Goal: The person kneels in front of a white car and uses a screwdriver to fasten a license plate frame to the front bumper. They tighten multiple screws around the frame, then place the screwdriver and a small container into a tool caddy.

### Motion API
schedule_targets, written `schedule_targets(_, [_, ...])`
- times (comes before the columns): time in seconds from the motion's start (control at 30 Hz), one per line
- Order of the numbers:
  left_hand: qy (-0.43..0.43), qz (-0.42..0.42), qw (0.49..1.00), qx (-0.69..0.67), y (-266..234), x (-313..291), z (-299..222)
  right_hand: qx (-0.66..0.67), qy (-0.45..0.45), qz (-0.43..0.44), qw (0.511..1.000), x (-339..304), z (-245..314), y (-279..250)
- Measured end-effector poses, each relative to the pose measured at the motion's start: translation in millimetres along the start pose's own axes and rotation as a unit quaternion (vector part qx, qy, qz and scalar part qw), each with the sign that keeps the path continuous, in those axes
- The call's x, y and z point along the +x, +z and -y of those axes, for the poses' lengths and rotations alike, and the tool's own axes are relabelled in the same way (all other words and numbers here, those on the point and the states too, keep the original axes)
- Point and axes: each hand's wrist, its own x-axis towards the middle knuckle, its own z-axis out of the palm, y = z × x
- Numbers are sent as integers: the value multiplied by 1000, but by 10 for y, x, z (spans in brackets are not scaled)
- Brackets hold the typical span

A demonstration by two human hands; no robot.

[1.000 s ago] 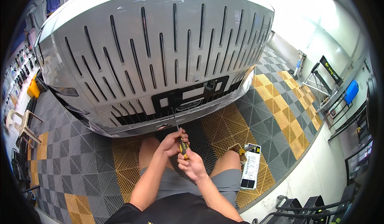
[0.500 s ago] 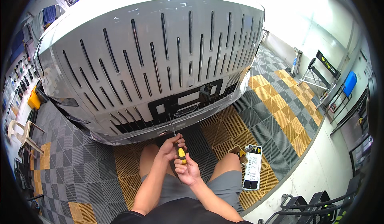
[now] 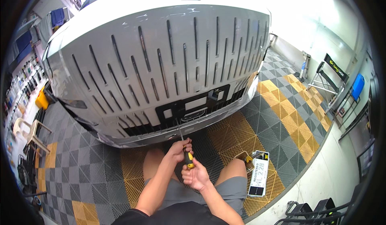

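A screwdriver with a yellow and black handle [image 3: 188,159] points up and away from me. Its thin shaft reaches the lower edge of a black number plate frame [image 3: 163,113] on the back of a silver vehicle [image 3: 120,80]; where the tip meets it is too small to make out. My left hand [image 3: 178,150] is closed around the front of the handle and the base of the shaft. With curled fingers and the thumb against it, my right hand [image 3: 196,176] grips the handle's rear end.
Beside my right knee lie number plates [image 3: 259,174] and a small open box [image 3: 244,157] with a yellow and black tool. A beige plastic stool [image 3: 34,132] stands at left, a folding chair [image 3: 331,76] at right. Black metal racks [image 3: 317,212] fill the lower right.
The whole view has shifted slightly, so things sit lower and further right. My right fingers have turned a little at the handle's end; my left hand keeps its hold.
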Motion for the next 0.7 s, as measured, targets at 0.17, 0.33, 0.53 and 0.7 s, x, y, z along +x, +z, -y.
schedule_targets(0.17, [22,9,1000,-7,15,-10,20,-150,-165,-159,962,147,-120,25])
schedule_targets(0.33, [84,-52,994,39,184,57,166,-720,-368,-419,414,163,-229,148])
schedule_targets(0.53, [54,-9,998,-20,206,120,73,-158,-163,-75,971,-58,-59,50])
schedule_targets(0.7, [28,10,999,-39,200,84,52,16,-154,-20,988,19,-58,-12])
